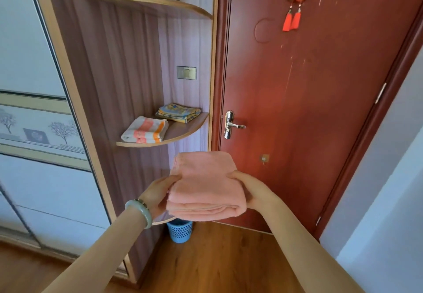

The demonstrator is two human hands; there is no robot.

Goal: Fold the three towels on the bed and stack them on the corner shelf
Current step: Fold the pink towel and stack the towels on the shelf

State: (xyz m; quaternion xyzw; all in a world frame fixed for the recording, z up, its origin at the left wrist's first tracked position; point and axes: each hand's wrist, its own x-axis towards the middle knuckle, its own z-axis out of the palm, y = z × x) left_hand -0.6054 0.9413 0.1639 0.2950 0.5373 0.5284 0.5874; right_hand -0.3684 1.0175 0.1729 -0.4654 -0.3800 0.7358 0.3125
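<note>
I hold a folded pink towel [206, 185] in front of me, below the corner shelf [183, 132]. My left hand [158, 195] grips its left side and my right hand [251, 189] grips its right side, thumbs on top. On the shelf lie two folded towels side by side: a white one with orange bands [145, 130] at the front left and a blue-and-yellow patterned one [178, 112] at the back right. They do not lie on each other.
A higher shelf [146, 1] curves out above. A red door [309, 98] with a metal handle [231, 124] stands right of the shelves. A blue mesh basket [179, 231] sits on the wooden floor below. A wardrobe [34, 109] fills the left.
</note>
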